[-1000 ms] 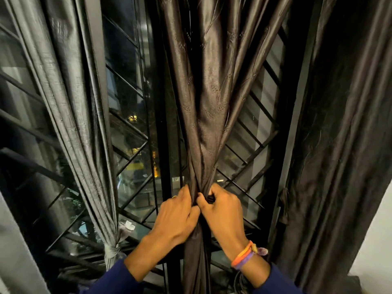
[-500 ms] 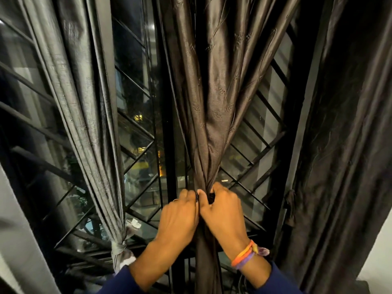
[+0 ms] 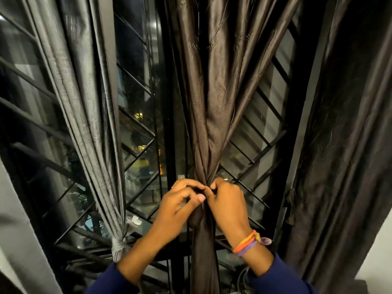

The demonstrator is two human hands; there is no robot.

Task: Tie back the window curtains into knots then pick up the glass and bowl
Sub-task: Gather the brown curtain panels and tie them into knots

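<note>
Gripping the middle curtain (image 3: pixel 214 98) at its gathered waist with both hands, knuckles almost touching. Left hand (image 3: pixel 180 205) curled, fingers bent round the bunched brown fabric, thumb pressed in at the twist. Right hand (image 3: pixel 228 201) closed on the same bunch from the other side, coloured bands (image 3: pixel 247 244) on its wrist. Left curtain (image 3: pixel 84 115) already knotted low (image 3: pixel 118 244), hanging beside the window grille (image 3: pixel 140 149). Right curtain (image 3: pixel 343 145) loose, untied. Glass and bowl not in view.
</note>
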